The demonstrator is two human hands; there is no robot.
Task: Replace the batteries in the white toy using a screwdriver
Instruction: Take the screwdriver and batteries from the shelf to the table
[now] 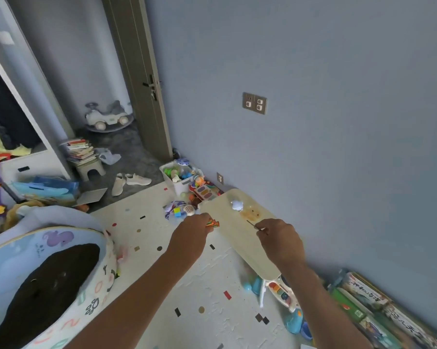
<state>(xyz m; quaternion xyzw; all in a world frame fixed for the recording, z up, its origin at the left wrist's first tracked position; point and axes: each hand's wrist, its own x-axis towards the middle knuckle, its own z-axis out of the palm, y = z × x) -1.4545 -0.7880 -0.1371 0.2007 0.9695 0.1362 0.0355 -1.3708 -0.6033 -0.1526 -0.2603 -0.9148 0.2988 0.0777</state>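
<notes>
Chinese characters are printed on the book boxes (378, 302) along the wall at lower right, too blurred to read. The white toy (237, 205), small and cloud-shaped, lies near the far end of the cream bench (235, 244), beside a yellowish piece (251, 213). The left hand (190, 236) pinches small orange-green batteries (212, 223) in its fingers over the bench's left edge. The right hand (280, 241) has its fingers clamped on a thin screwdriver (253, 224), tip pointing toward the toy. Colourful toys (202, 190) crowd the floor behind the bench.
</notes>
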